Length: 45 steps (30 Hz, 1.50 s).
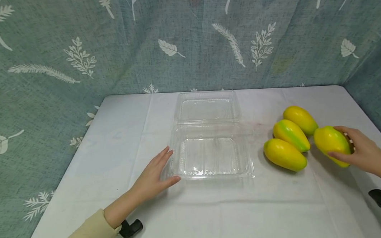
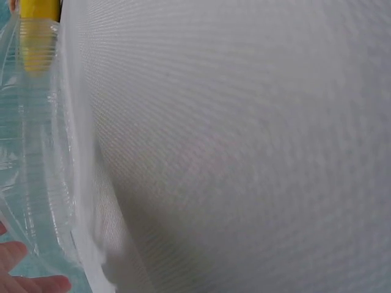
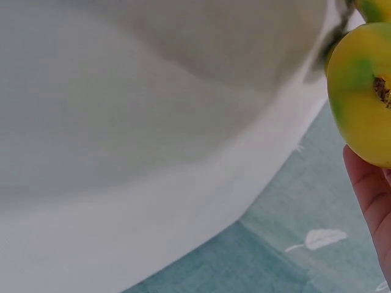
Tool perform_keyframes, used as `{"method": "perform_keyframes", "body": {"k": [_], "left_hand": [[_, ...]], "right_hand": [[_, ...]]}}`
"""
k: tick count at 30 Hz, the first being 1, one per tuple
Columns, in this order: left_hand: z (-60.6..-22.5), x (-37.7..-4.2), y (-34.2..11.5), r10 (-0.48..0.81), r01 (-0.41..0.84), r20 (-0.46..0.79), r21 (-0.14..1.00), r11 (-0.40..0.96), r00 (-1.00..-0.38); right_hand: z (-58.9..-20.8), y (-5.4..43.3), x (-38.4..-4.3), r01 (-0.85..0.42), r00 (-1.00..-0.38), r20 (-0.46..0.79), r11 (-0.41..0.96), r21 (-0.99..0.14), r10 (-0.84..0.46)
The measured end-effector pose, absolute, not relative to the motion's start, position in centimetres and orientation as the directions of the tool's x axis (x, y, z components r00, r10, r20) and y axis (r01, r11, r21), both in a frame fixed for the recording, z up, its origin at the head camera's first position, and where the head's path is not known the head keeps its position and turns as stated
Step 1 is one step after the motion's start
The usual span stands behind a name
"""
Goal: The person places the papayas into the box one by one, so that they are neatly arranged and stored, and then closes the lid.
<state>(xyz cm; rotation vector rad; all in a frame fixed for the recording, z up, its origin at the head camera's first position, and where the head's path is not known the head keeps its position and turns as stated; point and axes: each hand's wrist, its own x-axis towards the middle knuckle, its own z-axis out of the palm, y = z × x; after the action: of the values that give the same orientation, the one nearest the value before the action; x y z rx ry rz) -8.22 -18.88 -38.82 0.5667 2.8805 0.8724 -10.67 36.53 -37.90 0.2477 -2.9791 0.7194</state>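
Mango (image 1: pixel 328 144) near right edge of bench (image 1: pixel 273 215), right hand (image 1: pixel 361 151) pinching it between thumb and fingers. Best grip it round the belly, clear the other three mangoes (image 1: pixel 289 135). Left hand (image 1: pixel 153 180) spread by open box's (image 1: pixel 210 123) left side; should steady it lightly.

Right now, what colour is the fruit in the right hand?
The fruit is yellow with green patches, best seen in the right wrist view.

Three mangoes (image 1: pixel 291 135) lie between held mango (image 1: pixel 330 142) and plastic container (image 1: pixel 207 123); open passage along near side of worktop (image 1: pixel 247 220).
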Motion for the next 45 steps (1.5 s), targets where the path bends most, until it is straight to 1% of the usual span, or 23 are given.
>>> {"method": "perform_keyframes", "body": {"k": [3, 6, 7, 9, 12, 16, 18, 25, 29, 34, 45], "left_hand": [[-38.8, -8.2, -18.9, 0.363, 0.308, 0.019, 0.569, 0.762, -0.932], [-38.9, -8.2, -19.0, 0.356, 0.295, 0.011, 0.585, 0.755, -0.934], [-38.9, -8.2, -19.0, 0.356, 0.294, 0.011, 0.588, 0.754, -0.934], [-38.9, -8.2, -19.0, 0.354, 0.294, 0.014, 0.589, 0.753, -0.935], [-38.9, -8.2, -19.0, 0.351, 0.288, 0.011, 0.597, 0.749, -0.936], [-39.0, -8.2, -19.0, 0.351, 0.273, -0.005, 0.618, 0.737, -0.936], [-39.0, -8.2, -19.0, 0.35, 0.27, -0.008, 0.622, 0.735, -0.937], [-39.1, -8.2, -19.0, 0.343, 0.269, -0.001, 0.616, 0.74, -0.939], [-39.1, -8.2, -19.0, 0.344, 0.27, -0.002, 0.616, 0.74, -0.939], [-39.2, -8.2, -19.0, 0.341, 0.265, -0.005, 0.618, 0.74, -0.94], [-39.1, -8.2, -18.9, 0.345, 0.274, 0.002, 0.614, 0.741, -0.939]], "right_hand": [[-37.9, 36.8, -11.0, -0.158, -0.986, 0.109, 0.887, -0.434, -0.123], [-38.1, 37.4, -11.5, -0.16, -0.986, 0.111, 0.881, -0.446, -0.122], [-38.5, 37.8, -11.8, -0.168, -0.984, 0.129, 0.884, -0.436, -0.124], [-38.4, 38.2, -12.2, -0.185, -0.982, 0.126, 0.868, -0.46, -0.143], [-38.3, 38.3, -12.6, -0.186, -0.979, 0.157, 0.879, -0.438, -0.129], [-36.6, 37.3, -12.8, -0.204, -0.977, 0.152, 0.875, -0.44, -0.151], [-35.5, 36.6, -12.9, -0.229, -0.973, 0.134, 0.86, -0.455, -0.188], [-33.0, 34.8, -13.5, -0.23, -0.973, 0.118, 0.885, -0.404, -0.199], [-31.9, 34.0, -14.2, -0.238, -0.971, 0.107, 0.886, -0.397, -0.213], [-30.7, 33.0, -15.1, -0.286, -0.958, 0.109, 0.877, -0.387, -0.265], [-29.0, 30.5, -16.5, -0.416, -0.909, 0.132, 0.845, -0.337, -0.395]]}}
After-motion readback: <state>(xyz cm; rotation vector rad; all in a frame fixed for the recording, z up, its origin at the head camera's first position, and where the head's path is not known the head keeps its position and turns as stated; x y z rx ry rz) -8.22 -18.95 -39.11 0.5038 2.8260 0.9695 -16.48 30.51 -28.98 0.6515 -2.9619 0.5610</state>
